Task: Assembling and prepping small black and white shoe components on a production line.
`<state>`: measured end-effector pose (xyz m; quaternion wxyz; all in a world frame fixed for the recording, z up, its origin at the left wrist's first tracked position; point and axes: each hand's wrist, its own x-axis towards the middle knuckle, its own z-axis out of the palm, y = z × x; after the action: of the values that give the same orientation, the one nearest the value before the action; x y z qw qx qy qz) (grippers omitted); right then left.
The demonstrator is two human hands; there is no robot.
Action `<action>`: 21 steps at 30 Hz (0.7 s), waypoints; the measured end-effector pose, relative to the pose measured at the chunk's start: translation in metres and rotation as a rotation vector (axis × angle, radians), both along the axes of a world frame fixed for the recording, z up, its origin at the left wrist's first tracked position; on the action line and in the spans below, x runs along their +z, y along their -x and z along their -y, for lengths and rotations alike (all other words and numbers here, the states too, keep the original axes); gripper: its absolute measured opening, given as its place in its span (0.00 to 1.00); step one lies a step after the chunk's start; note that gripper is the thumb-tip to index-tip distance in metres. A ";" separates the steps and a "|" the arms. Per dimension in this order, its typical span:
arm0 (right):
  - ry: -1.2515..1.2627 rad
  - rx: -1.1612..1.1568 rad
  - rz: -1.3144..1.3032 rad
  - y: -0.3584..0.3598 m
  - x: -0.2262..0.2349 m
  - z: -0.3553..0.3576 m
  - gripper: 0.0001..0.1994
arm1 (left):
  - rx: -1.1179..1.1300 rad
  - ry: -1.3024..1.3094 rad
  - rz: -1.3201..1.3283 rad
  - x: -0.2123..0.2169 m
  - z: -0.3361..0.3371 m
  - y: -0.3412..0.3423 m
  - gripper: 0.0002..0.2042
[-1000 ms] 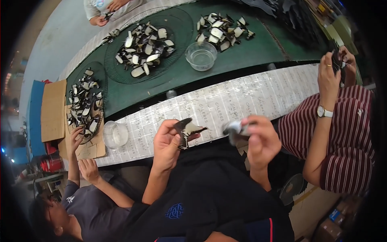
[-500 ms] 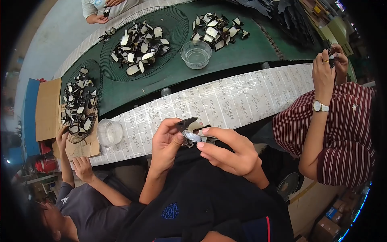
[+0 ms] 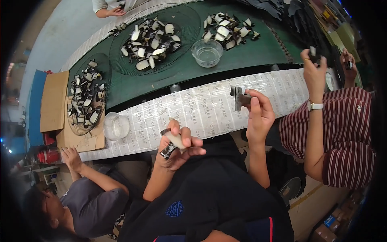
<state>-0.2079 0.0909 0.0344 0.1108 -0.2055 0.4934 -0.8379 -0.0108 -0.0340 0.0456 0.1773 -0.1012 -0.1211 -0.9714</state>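
Note:
My left hand (image 3: 171,147) is closed around a small curved piece (image 3: 176,141), cream on one face and glossy black on the other. Its fingers curl over the cream face, and a black end pokes out toward the palm. To the right and a little farther off, my right hand (image 3: 260,119) pinches the short stem of a T-shaped dark grey tool (image 3: 238,99), hammer-like in outline. The tool's crosspiece points left, above the paper-covered table edge (image 3: 209,109). Both hands are raised, apart from each other, in front of my dark shirt.
A round wire rack (image 3: 121,66) and an oval one (image 3: 72,121) carry several similar black-and-cream pieces, with a loose pile (image 3: 223,30) beyond. Clear plastic bowls (image 3: 207,54) (image 3: 116,127) stand nearby. Co-workers sit left (image 3: 92,197) and right (image 3: 330,133); another stands across the table.
My hands, together on one piece before, have separated. The right hand has moved right and now holds the T-shaped tool; the left keeps the piece, turned. The view has shifted slightly.

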 end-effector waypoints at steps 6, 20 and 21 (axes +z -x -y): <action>-0.289 0.163 0.003 0.003 -0.067 0.015 0.09 | -0.109 -0.131 -0.226 -0.001 -0.001 0.004 0.11; -0.307 0.170 0.080 0.018 -0.105 0.017 0.10 | -0.211 -0.108 -0.337 0.005 0.013 0.014 0.06; -0.298 0.163 0.086 0.018 -0.103 0.018 0.10 | -0.176 -0.097 -0.319 0.005 0.014 0.017 0.06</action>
<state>-0.2256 0.0734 -0.0686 0.2285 -0.1900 0.5888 -0.7517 -0.0278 -0.0477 0.0507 0.1132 -0.2555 -0.0352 -0.9595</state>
